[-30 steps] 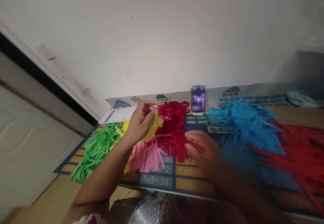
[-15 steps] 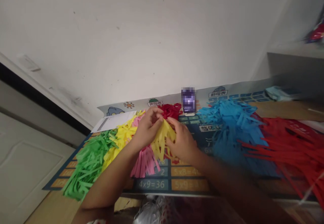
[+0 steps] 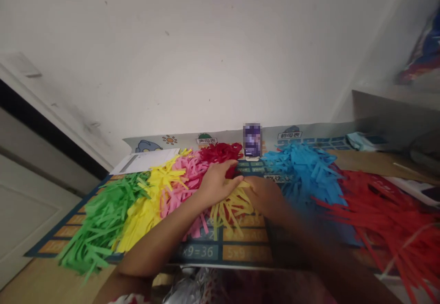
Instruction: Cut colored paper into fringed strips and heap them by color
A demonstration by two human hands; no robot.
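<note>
A pale yellow fringed paper tassel (image 3: 233, 205) is at the middle of the table, its strips spread downward. My left hand (image 3: 215, 182) lies over its upper left side, thumb apart from the outstretched fingers; its lower fingers are hidden. At the tassel's upper right, my right hand (image 3: 266, 196), somewhat blurred, has its fingers bent round the top edge. Close behind my left hand are a dark red fringe pile (image 3: 223, 152) and a pink fringe pile (image 3: 189, 169).
Green (image 3: 103, 212) and bright yellow fringes (image 3: 147, 203) lie to the left, blue (image 3: 305, 166) and red fringes (image 3: 385, 208) to the right. A phone (image 3: 252, 140) stands against the wall. White paper (image 3: 147, 161) lies at back left. A printed mat (image 3: 201, 251) covers the table.
My hands have come down a little with the yellow tassel, and its strips now fan out lower. My left thumb and fingers have moved apart. The camera view has shifted slightly.
</note>
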